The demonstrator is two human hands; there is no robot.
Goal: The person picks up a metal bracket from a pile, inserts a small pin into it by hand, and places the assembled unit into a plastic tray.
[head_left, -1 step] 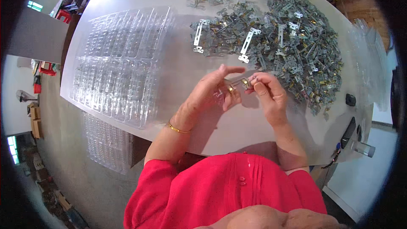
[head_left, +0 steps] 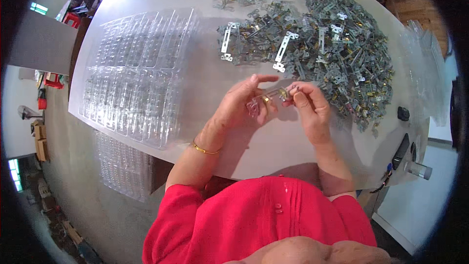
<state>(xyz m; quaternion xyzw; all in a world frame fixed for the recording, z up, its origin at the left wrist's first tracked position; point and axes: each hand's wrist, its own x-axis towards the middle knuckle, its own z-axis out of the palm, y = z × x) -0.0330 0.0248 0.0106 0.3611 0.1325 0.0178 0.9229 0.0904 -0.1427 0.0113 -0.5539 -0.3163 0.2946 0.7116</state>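
Between my two hands, above the white table, is a slim metal bracket [head_left: 282, 93] with a brass-coloured part near its right end. My right hand [head_left: 313, 111] pinches that end between thumb and fingertips. The bracket's other end lies in my left hand [head_left: 236, 102], whose lower fingers curl round it while one finger stretches out to the right. Part of the bracket is hidden by the fingers. Just beyond my hands spreads a big heap of similar metal brackets [head_left: 337, 54]. Two bright brackets, one nearer [head_left: 283, 51] and one to the left [head_left: 226, 41], lie at the heap's edge.
Clear plastic compartment trays [head_left: 139, 68] cover the table's left side; more trays [head_left: 122, 166] are stacked below its edge. At the right are clear plastic sheets [head_left: 427, 68], a small black object [head_left: 403, 113], a flat dark object [head_left: 401, 149], a blue-handled tool [head_left: 388, 173] and a clear cylinder [head_left: 419, 170].
The bracket has turned slightly in my fingers, showing more of its end at my left palm. Both hands stay in nearly the same place.
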